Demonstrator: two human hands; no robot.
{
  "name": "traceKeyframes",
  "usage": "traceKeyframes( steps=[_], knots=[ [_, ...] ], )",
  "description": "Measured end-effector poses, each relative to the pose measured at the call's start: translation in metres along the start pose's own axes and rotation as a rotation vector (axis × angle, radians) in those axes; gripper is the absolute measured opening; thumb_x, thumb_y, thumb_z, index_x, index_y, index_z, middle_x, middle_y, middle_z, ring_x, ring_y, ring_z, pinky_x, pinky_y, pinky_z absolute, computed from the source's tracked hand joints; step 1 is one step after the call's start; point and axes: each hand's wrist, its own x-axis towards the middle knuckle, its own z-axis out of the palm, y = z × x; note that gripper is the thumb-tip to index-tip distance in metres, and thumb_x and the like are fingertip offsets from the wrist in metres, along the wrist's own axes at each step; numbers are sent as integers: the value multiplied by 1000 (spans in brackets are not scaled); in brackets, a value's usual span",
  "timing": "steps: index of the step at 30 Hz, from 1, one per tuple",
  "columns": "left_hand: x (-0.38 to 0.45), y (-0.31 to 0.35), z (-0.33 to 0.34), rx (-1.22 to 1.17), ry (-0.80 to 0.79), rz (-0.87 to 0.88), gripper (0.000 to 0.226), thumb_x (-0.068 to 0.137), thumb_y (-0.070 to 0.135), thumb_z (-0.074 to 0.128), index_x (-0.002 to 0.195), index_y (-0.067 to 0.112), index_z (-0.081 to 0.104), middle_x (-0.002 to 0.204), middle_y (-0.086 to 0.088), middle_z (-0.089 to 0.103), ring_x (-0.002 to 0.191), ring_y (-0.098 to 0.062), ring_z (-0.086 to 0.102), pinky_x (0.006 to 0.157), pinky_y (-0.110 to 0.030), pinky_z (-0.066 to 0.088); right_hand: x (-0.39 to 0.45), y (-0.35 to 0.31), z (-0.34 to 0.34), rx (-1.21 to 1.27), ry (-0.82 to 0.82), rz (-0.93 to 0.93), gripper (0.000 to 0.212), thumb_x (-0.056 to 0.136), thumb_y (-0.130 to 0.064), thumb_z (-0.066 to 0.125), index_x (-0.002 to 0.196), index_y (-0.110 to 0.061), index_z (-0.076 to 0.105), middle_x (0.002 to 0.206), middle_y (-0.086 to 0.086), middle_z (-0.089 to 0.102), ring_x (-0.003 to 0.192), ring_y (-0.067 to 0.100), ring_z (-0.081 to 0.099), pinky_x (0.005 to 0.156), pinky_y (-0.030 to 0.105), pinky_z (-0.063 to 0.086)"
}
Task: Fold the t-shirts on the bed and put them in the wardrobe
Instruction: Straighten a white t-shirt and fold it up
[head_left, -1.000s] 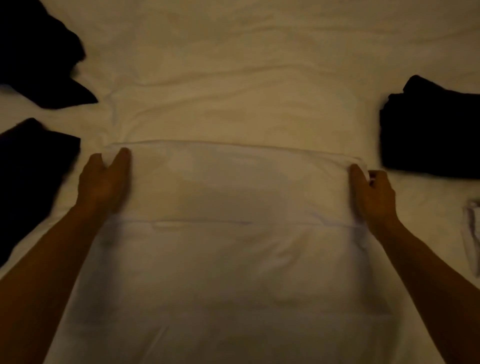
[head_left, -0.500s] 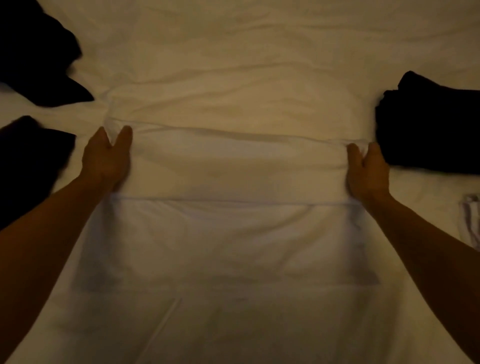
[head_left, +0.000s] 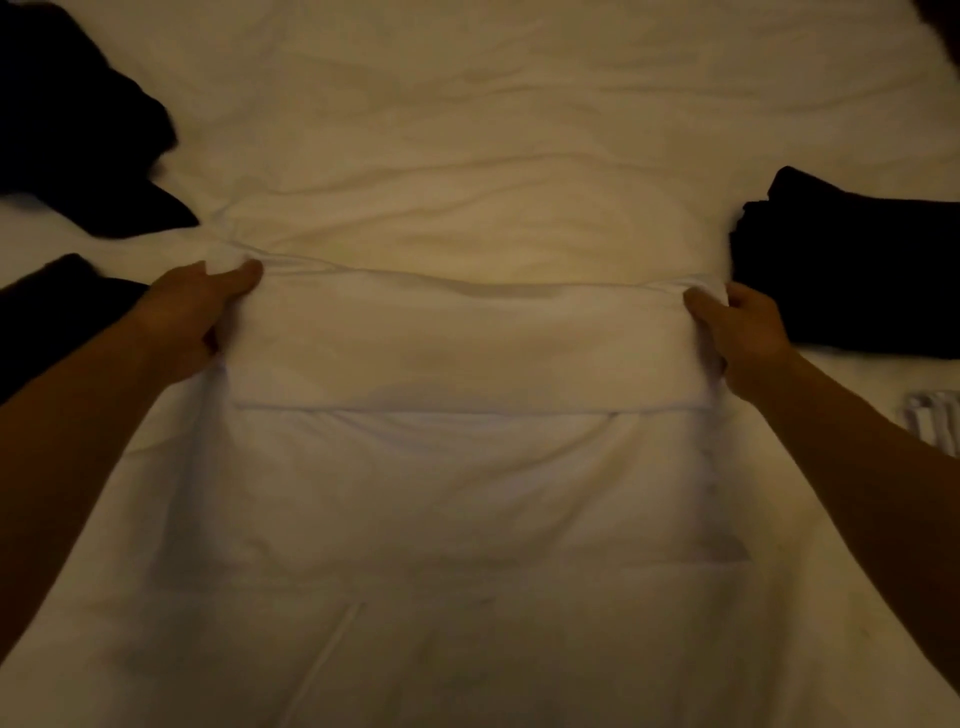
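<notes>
A white cotton t-shirt (head_left: 467, 467) lies spread flat across the middle of the bed with the white, wrinkled sheet (head_left: 493, 130), and a band of its cloth is doubled over so that the fold runs left to right between the two hands. The left hand (head_left: 192, 312) grips the left end of that fold: its thumb lies on top of the cloth, pointing right, and a small bunch of white fabric bulges just above it, while the other fingers are tucked beneath and cannot be seen. The right hand (head_left: 737, 332) grips the right end of the fold in the same manner, thumb on top and the cloth puckered between thumb and knuckles. The folded band lies stretched between the hands, with a slight sag at its far edge in the middle, and the rest of the shirt reaches toward the near edge of the view between the forearms. A folded black garment (head_left: 852, 270) lies just right of the right hand, close to its knuckles. Two loose black garments lie at the left, one at the far left corner (head_left: 72, 130) and one beside the left forearm (head_left: 57, 306). A small striped piece of cloth (head_left: 935, 421) shows at the right edge.
</notes>
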Motion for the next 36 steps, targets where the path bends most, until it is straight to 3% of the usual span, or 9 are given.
traceKeyframes(
  steps=[7,12,16,20,24,27,29,33,36],
  knots=[
    [-44,-4,-25,20,9,190,43,93,37,66,132,19,60,127,3,64,116,-16,60,105,-34,45,-41,-5,-36,117,-138,-5,26,94,-28,64,119,-25,58,116,-5,61,112,21,56,95,42,49],
    [-90,-26,-41,79,44,301,15,98,23,59,110,32,62,108,18,62,101,-1,60,92,-23,47,-89,-3,-62,161,-210,-73,67,62,-50,71,123,-27,59,115,-12,65,106,9,63,82,29,52],
    [-122,-63,-65,105,64,311,17,98,17,58,101,32,66,101,15,65,101,-8,61,102,-34,44,-128,26,-72,137,-157,-99,48,73,-48,68,117,-33,61,114,-14,65,109,9,61,90,32,50],
    [-159,-119,-86,251,-29,381,14,97,17,59,107,24,65,127,-8,61,126,-18,52,109,-33,39,-170,76,-81,-2,-126,-170,23,93,-27,63,116,-26,65,105,-11,68,92,-1,63,84,26,50],
    [-182,-160,-102,641,-28,369,34,76,25,54,109,26,65,150,-6,38,135,-29,40,86,-28,48,-197,124,-85,-57,-143,-111,20,96,-21,60,114,-19,68,79,8,63,74,19,54,55,19,46],
    [-194,-164,-101,612,9,370,50,71,19,51,119,22,62,150,-7,36,117,-25,54,77,-22,52,-197,133,-88,-117,-146,-131,35,100,-7,51,132,-19,58,115,3,65,105,14,59,84,12,50],
    [-201,-161,-97,669,82,426,53,74,25,52,125,12,61,147,-12,40,128,-31,46,101,-13,35,-201,131,-89,-224,-62,-221,38,99,-4,46,131,-20,57,131,10,57,120,22,54,104,34,45],
    [-215,-140,-55,820,296,685,51,87,33,46,128,5,60,137,-20,53,130,-39,44,110,-38,27,-215,111,-68,-495,266,-505,42,87,1,47,127,-7,60,130,23,50,121,37,45,103,50,41],
    [-223,-127,15,881,193,830,48,93,34,48,132,9,59,139,-18,53,130,-39,45,106,-46,34,-225,83,-14,-623,60,-774,43,89,-19,45,128,-7,59,132,22,52,122,37,44,106,42,33]
  ],
)
